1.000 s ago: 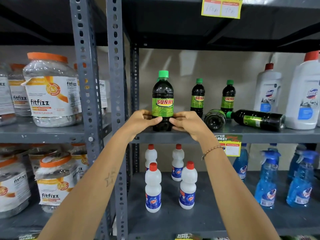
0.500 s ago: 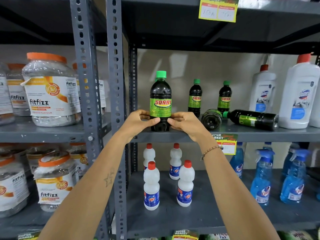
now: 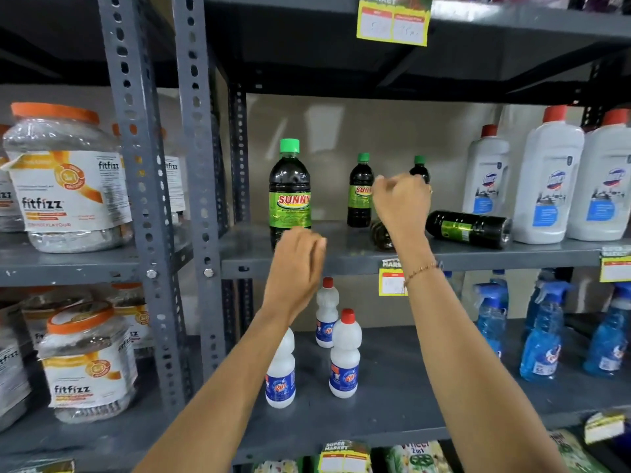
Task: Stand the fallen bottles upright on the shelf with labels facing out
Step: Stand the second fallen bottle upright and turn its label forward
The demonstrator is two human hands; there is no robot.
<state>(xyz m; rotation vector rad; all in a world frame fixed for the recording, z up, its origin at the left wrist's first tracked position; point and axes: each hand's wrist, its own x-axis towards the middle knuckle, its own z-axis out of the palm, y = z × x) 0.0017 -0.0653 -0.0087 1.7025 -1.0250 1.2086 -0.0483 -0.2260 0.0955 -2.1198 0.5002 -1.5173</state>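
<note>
A dark Sunny bottle (image 3: 289, 196) with a green cap stands upright at the shelf's (image 3: 341, 259) front left, label facing out. Two more Sunny bottles stand behind: one (image 3: 359, 192) in clear sight, the other (image 3: 419, 169) mostly hidden by my right hand. Two bottles lie fallen: one (image 3: 469, 228) on its side to the right, one (image 3: 380, 235) with its base towards me, partly hidden by my wrist. My left hand (image 3: 297, 268) hangs in front of the shelf edge, holding nothing, fingers loosely curled. My right hand (image 3: 401, 201) is raised over the fallen bottles, fingers curled, empty.
Large white bottles (image 3: 546, 179) with red caps stand right of the fallen ones. Small white bottles (image 3: 345, 356) and blue spray bottles (image 3: 543, 336) fill the shelf below. Fitfizz jars (image 3: 65, 179) sit in the left bay beyond the grey uprights (image 3: 198, 165). Price tags (image 3: 392, 278) hang on shelf edges.
Both hands let go of the front Sunny bottle, which stays upright. My left hand dropped back below the shelf edge; my right hand moved right and up, over the fallen bottles.
</note>
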